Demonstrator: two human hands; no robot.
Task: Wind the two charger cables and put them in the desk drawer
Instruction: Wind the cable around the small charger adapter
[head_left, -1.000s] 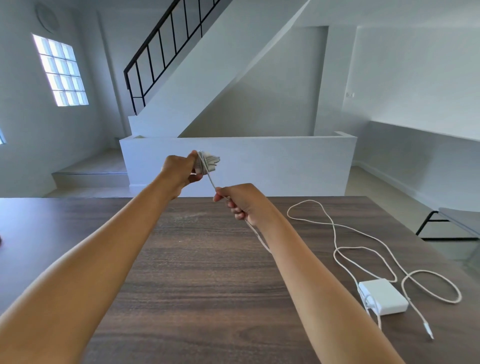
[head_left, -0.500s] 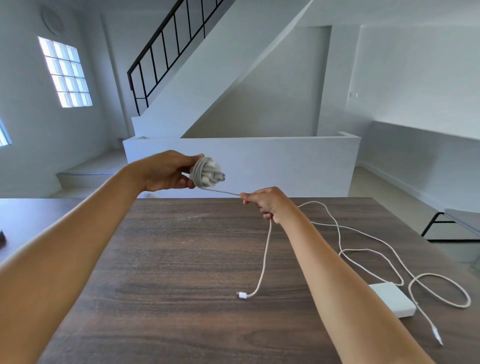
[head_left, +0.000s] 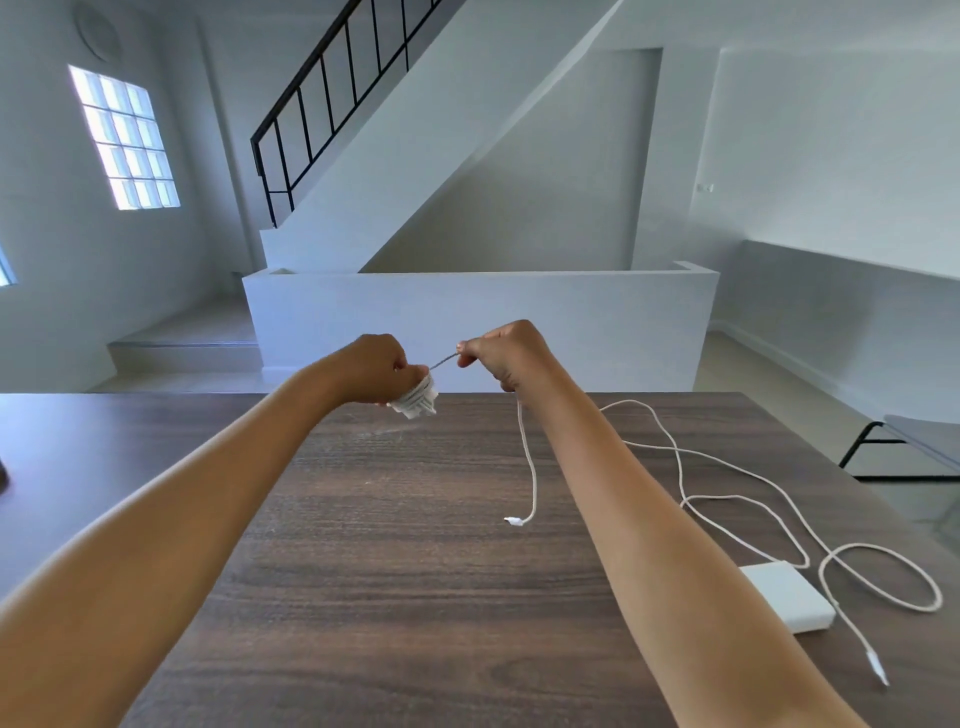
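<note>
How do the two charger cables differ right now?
The cable in hand is mostly wound round its plug in the left hand, with a short tail hanging from the right hand. The second cable sprawls loose on the desk beside its white brick. Both are white.

The desk (head_left: 415, 571) is dark wood-grain board with a matt, faintly streaked finish. The loose cable (head_left: 737, 470) near its right edge looks like pale braided cloth, and the charger block (head_left: 787, 597) beside it is smooth white matt plastic.
</note>
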